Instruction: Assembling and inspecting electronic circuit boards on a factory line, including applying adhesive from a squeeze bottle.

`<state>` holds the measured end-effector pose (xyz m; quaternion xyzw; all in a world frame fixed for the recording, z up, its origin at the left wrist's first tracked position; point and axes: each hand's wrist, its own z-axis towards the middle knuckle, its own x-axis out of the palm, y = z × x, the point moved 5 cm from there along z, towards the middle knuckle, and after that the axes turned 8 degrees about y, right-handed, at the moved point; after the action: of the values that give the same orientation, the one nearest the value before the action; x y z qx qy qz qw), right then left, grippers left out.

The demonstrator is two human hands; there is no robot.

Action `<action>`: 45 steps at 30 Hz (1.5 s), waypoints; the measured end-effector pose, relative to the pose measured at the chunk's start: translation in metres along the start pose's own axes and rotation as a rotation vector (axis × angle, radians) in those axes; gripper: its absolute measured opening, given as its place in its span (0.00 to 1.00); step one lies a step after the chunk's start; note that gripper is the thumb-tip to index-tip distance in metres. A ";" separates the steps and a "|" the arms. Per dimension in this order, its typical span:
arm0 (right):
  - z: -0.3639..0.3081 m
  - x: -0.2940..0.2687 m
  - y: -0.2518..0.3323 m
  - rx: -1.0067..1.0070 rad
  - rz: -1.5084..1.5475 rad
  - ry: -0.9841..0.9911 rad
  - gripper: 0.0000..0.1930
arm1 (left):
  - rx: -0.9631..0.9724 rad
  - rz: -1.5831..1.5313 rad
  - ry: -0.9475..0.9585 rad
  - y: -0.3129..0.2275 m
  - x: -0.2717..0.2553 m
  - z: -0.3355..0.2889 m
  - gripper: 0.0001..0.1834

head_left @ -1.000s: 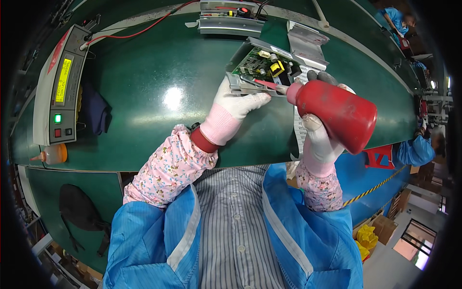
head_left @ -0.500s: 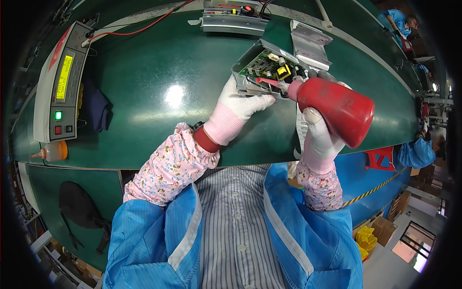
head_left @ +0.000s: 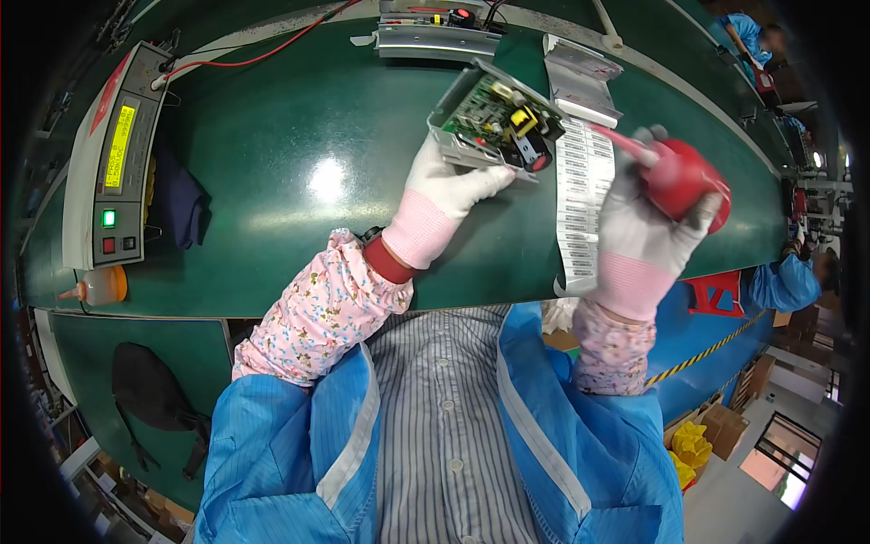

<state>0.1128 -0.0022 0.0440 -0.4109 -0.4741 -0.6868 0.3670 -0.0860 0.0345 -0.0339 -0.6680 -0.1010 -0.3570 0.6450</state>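
Note:
My left hand (head_left: pixel 450 186), in a white and pink knit glove, grips the near left edge of a power supply board (head_left: pixel 494 118) set in a metal chassis. The board carries a yellow transformer, a black part and other components, and it is tilted toward me. In my gloved right hand (head_left: pixel 648 213) is a red squeeze bottle (head_left: pixel 693 186), its slim pinkish nozzle pointing left and away from the board. The bottle and right fingers are slightly blurred. Beneath and beside the right hand lies a white label sheet (head_left: pixel 582 195) printed with barcodes.
A bent metal cover (head_left: pixel 580 82) lies beyond the label sheet. Another chassis unit (head_left: pixel 439 41) sits at the table's far edge. On the left stand a tester (head_left: pixel 127 163) with a lit screen and a small orange bottle (head_left: pixel 107 285); a dark blue cloth (head_left: pixel 179 201) lies beside them.
My right hand has drawn the red bottle rightward, taking its nozzle off the board and uncovering the label sheet. The board, still in my left hand, has tipped slightly.

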 end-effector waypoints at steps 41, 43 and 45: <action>-0.045 -0.025 0.003 -0.285 -0.871 -0.076 0.31 | -0.102 -0.311 0.035 0.006 0.006 0.001 0.21; -0.044 -0.026 0.002 -0.258 -0.812 -0.096 0.31 | -0.108 -0.344 0.050 0.004 0.006 0.002 0.22; -0.043 -0.029 0.000 -0.199 -0.694 -0.136 0.31 | -0.121 -0.409 0.076 0.001 0.006 0.003 0.23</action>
<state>0.1147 -0.0401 0.0080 -0.3038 -0.5395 -0.7844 0.0380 -0.0804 0.0352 -0.0306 -0.6571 -0.1884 -0.5110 0.5212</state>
